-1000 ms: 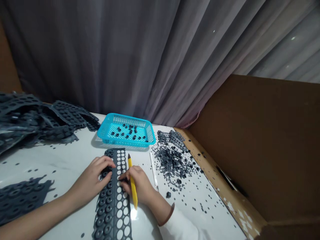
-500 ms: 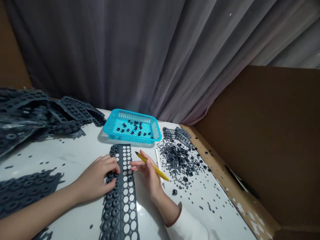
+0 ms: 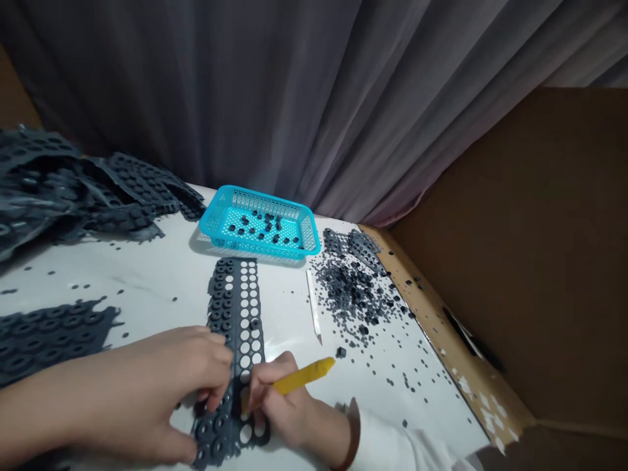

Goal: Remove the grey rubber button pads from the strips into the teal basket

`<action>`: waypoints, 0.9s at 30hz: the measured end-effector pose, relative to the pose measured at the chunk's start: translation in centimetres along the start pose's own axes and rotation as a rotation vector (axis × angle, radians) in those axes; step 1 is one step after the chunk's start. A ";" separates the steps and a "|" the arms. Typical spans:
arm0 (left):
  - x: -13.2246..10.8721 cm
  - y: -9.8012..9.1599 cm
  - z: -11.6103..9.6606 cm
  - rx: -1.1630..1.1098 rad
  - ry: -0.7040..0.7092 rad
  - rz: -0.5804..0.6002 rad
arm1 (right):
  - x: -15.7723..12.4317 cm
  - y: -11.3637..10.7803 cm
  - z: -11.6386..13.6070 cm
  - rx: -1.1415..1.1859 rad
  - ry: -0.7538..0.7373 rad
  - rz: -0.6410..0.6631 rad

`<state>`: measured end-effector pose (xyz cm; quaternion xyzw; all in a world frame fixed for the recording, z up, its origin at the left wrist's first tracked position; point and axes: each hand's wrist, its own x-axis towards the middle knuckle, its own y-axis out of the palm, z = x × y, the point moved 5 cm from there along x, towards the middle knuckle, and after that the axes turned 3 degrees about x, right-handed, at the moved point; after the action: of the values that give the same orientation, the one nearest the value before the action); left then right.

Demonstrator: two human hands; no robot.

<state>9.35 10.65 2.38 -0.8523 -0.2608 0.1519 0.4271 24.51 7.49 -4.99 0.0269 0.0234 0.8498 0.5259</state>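
Observation:
A long dark rubber strip [image 3: 236, 314] runs toward me on the white table, with moulded rings along its left side and open holes along its right. My left hand [image 3: 171, 386] holds its near left part, fingers bent onto the rings and thumb at the edge, apart from the fingers. Closed around a yellow pen-shaped tool [image 3: 307, 376], my right hand [image 3: 282, 399] rests over the holed side. The tool's lower tip is hidden by the fingers. One dark ring [image 3: 254, 324] sits among the open holes farther up.
A blue basket [image 3: 209, 226] beyond the strip holds several small black pieces. To the right are a white pen-like stick [image 3: 314, 307] and a scattered pile of black bits [image 3: 350, 288]. More rubber sheets [image 3: 132, 190] are heaped at left, with another sheet [image 3: 59, 340] nearer.
Both hands have moved nearer along the strip. My right hand has turned over, bringing the yellow tool's dark tip down to the holed side. The view has tilted down slightly.

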 end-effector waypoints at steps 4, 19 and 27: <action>-0.4 2.1 -1.3 -0.001 -0.089 0.111 | -0.5 0.6 1.9 -0.064 -0.059 0.148; -2.3 6.8 -0.4 0.159 -0.087 -0.064 | -2.5 1.5 3.3 -0.256 -0.139 0.157; -2.7 7.7 -1.2 0.174 -0.055 -0.092 | -2.6 1.1 2.7 -0.203 -0.106 0.082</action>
<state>10.10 4.46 -3.00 -0.7946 -0.2970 0.1775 0.4988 24.86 4.73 -2.30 0.0192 -0.0918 0.8659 0.4914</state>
